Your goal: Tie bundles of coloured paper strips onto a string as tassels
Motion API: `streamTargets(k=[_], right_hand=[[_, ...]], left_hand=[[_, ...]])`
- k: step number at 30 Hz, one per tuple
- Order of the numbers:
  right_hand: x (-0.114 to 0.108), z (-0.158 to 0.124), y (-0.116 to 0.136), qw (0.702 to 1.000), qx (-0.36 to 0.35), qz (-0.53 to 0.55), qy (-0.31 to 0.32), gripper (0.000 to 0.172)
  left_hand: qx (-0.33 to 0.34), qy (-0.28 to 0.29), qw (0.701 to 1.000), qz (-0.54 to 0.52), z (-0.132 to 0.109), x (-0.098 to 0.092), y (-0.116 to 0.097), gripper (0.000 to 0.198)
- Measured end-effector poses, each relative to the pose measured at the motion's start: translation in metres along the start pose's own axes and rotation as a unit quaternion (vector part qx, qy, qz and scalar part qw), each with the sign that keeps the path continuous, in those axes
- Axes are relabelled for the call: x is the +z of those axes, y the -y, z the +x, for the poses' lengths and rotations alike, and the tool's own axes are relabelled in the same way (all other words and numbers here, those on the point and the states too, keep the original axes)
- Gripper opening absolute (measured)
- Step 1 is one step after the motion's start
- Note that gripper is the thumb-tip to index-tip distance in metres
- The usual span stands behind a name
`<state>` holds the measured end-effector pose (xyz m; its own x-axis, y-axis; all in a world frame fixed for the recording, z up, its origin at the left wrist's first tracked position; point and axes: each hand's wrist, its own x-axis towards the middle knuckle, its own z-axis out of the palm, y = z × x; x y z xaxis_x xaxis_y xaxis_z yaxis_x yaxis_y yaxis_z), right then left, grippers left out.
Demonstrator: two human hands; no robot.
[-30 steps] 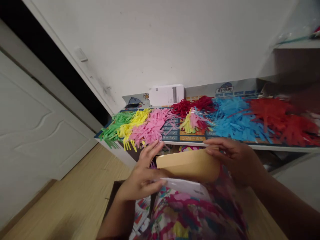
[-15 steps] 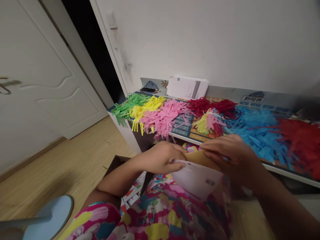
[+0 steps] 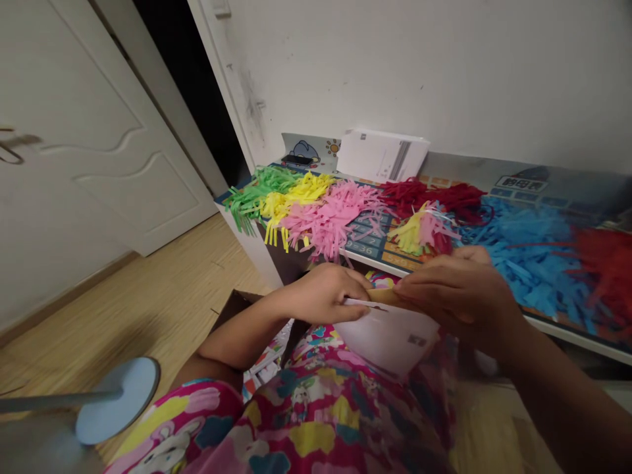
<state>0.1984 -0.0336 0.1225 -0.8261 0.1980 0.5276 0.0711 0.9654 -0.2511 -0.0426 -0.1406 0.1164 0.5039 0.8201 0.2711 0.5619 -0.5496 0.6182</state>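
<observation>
A white card-like packet with a small dark mark is held over my lap, a yellowish-brown piece showing at its upper edge. My left hand pinches the packet's left end, thumb in front and fingers behind. At the right, my right hand is closed over the brown piece, its fingertips on the top edge. Just beyond my hands, a small yellow-and-pink tassel lies on the table.
Fringed paper in green, yellow, pink, dark red, blue and red covers the table. White sheets lean on the wall. An open cardboard box and a round blue base are at the left.
The view has tilted slightly down. The packet's upper edge and the brown piece sit closer together, with less brown showing. Both hands keep their hold.
</observation>
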Motion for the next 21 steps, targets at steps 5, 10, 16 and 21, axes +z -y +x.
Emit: streamTargets(k=[5,10,16,21], right_hand=[[-0.002,0.000,-0.005,0.997,-0.040,-0.064,0.001,0.028],[-0.003,0.003,-0.008,0.996,-0.046,-0.071,0.027,0.029],[-0.005,0.001,-0.007,0.995,0.009,0.088,-0.043,0.009],[0.015,-0.022,0.032,0.845,0.213,0.296,-0.391,0.015]], left_hand=[[0.003,-0.005,1.000,-0.020,0.003,0.001,0.002,0.018],[-0.002,0.000,0.999,-0.033,0.005,0.002,0.003,0.017],[-0.026,-0.023,0.999,-0.024,0.007,0.004,0.012,0.018],[-0.092,-0.115,0.989,-0.032,0.009,0.013,0.033,0.022]])
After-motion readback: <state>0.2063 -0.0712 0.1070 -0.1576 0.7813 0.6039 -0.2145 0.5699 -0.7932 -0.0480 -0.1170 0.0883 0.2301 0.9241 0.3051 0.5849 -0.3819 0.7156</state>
